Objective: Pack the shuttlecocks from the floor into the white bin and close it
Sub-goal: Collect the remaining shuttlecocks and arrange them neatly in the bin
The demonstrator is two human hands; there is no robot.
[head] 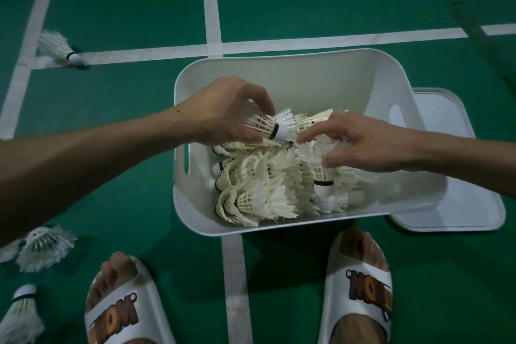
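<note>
Head view: left hand (223,109) pinches a shuttlecock (268,127) by its feathers over the white bin (279,78). Right hand (360,142) grips a second shuttlecock (321,179), cork down, above the pile (259,190) inside. Lid (460,204) lies right of the bin. Loose shuttlecocks (42,246) remain on the floor to the left.
</note>
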